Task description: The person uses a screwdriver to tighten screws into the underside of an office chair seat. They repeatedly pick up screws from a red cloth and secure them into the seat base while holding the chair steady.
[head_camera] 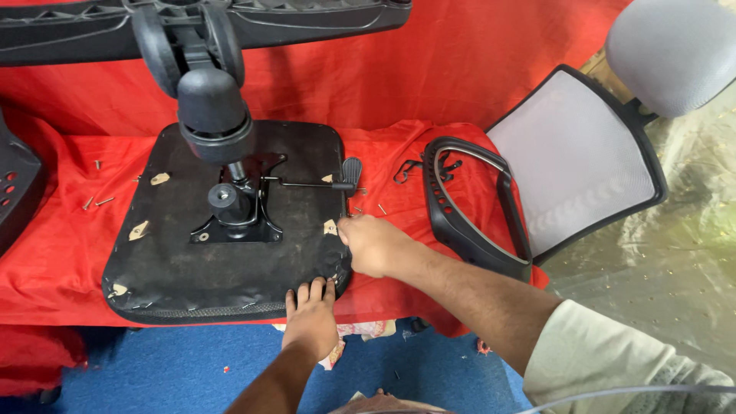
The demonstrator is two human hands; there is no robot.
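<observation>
Here the upturned seat base (222,230) lies on the red-draped counter (54,261), its metal tilt mechanism (234,211) already mounted at its centre. The armrest (460,207) beside its right edge is unattached, loose screws (381,208) between them. Left hand (310,318) presses flat on its near edge; right hand (373,244) pinches closed at its right rim (what, I cannot tell).

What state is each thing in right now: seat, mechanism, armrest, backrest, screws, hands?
seat pan: upside down on the red cloth
tilt mechanism: mounted on the seat underside, lever sticking out right
armrest: detached, lying beside the seat
mesh backrest: detached, leaning at the table edge
screws: loose on the cloth
left hand: flat on the seat's near edge
right hand: closed at the seat's right edge; contents hidden
</observation>
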